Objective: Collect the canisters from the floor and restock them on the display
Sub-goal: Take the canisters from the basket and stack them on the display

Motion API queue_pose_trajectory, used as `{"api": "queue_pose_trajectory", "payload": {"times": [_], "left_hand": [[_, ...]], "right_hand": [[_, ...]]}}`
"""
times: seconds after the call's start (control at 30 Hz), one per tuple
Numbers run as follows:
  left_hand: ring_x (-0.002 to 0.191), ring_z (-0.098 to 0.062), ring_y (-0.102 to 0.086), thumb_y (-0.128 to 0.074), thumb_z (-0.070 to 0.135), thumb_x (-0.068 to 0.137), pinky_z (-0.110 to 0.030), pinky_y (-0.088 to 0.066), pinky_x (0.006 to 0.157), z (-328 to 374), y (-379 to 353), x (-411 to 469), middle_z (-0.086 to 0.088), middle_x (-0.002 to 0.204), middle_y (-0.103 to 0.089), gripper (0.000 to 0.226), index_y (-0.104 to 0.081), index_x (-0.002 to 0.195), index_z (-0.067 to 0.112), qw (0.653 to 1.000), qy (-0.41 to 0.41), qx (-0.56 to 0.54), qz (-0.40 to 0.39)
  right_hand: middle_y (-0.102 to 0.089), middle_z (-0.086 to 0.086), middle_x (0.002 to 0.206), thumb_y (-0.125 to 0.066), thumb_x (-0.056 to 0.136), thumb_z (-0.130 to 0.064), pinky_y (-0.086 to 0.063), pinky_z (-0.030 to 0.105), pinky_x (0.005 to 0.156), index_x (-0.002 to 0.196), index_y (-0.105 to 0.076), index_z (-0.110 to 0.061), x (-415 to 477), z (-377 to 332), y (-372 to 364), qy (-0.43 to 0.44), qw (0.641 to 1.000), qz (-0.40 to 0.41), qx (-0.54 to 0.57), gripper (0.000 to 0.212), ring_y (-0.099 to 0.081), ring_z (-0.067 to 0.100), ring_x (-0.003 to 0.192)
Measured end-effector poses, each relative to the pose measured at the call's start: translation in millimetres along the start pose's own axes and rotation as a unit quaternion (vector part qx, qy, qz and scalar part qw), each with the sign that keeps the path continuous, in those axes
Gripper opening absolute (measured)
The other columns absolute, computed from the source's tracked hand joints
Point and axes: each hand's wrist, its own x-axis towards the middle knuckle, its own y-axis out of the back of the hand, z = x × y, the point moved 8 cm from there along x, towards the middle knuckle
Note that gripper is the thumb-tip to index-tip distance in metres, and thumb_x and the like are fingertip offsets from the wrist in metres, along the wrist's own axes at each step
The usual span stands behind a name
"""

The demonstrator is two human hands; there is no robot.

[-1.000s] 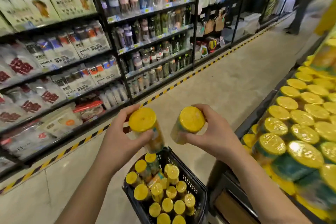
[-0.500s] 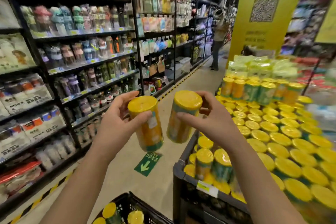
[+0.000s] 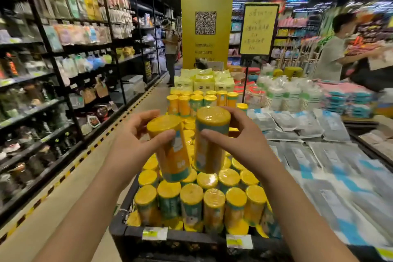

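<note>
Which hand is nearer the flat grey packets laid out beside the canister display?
Right. The right hand, gripping the right canister, is just left of the grey packets; the left hand, gripping the left canister, is farther off, toward the aisle.

Shopper [image 3: 331, 55] blurred, sign [image 3: 258, 27] writing illegible

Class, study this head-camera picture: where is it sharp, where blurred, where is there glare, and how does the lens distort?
Head view: the left canister and right canister, gripped by the left hand and right hand, are fairly sharp; head view, right edge: packets and a bystander smear; head view: light glints off the display lids; head view: the left shelving bows.
</note>
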Motion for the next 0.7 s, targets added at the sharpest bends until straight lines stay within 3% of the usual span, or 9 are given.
{"api": "queue_pose_trajectory", "payload": {"times": [0.2,0.33,0.5,0.6,0.7], "left_hand": [[0.111,-0.007,-0.066,-0.088,0.073,0.046,-0.038,-0.056,0.093,-8.1,-98.6,47.9,0.014,0.119,-0.070,0.089,-0.062,0.126,0.044,0.999,0.013,0.032,-0.041],[0.108,0.000,-0.064,-0.086,0.056,0.055,-0.027,-0.055,0.087,-14.9,-146.2,78.0,0.018,0.118,-0.068,0.076,-0.062,0.126,0.042,0.998,0.017,0.055,-0.035],[0.105,0.004,-0.064,-0.085,0.060,0.056,-0.028,-0.057,0.083,-22.1,-182.1,118.5,0.022,0.117,-0.067,0.076,-0.063,0.127,0.044,0.997,0.023,0.064,-0.045],[0.101,0.008,-0.063,-0.085,0.057,0.059,-0.017,-0.055,0.073,-30.2,-194.4,146.1,0.022,0.116,-0.066,0.074,-0.062,0.127,0.042,0.996,0.017,0.064,-0.054],[0.099,0.010,-0.062,-0.087,0.055,0.061,-0.011,-0.052,0.068,-43.8,-201.4,176.0,0.022,0.118,-0.064,0.077,-0.060,0.132,0.039,0.995,0.015,0.077,-0.067]], "right_hand": [[-0.067,-0.026,0.116,-0.082,0.060,-0.064,-0.054,0.023,0.084,0.124,-0.059,-0.045,32.6,47.5,82.4,-0.001,1.000,0.018,-0.006,0.071,-0.061,-0.008,0.107],[-0.067,-0.023,0.116,-0.087,0.062,-0.058,-0.055,0.027,0.088,0.127,-0.060,-0.042,64.1,84.7,120.6,-0.011,0.999,0.038,-0.002,0.072,-0.061,-0.007,0.108],[-0.067,-0.024,0.115,-0.091,0.067,-0.050,-0.053,0.021,0.083,0.125,-0.061,-0.042,101.7,117.9,135.9,-0.025,0.999,0.029,-0.012,0.066,-0.060,-0.011,0.105],[-0.066,-0.025,0.114,-0.091,0.067,-0.046,-0.051,0.014,0.078,0.124,-0.061,-0.041,125.4,129.1,135.8,-0.028,0.999,0.029,-0.019,0.065,-0.058,-0.014,0.103],[-0.067,-0.024,0.115,-0.091,0.067,-0.044,-0.051,0.017,0.082,0.124,-0.061,-0.041,146.9,142.1,131.4,-0.037,0.999,0.032,-0.018,0.065,-0.059,-0.013,0.104]]}}
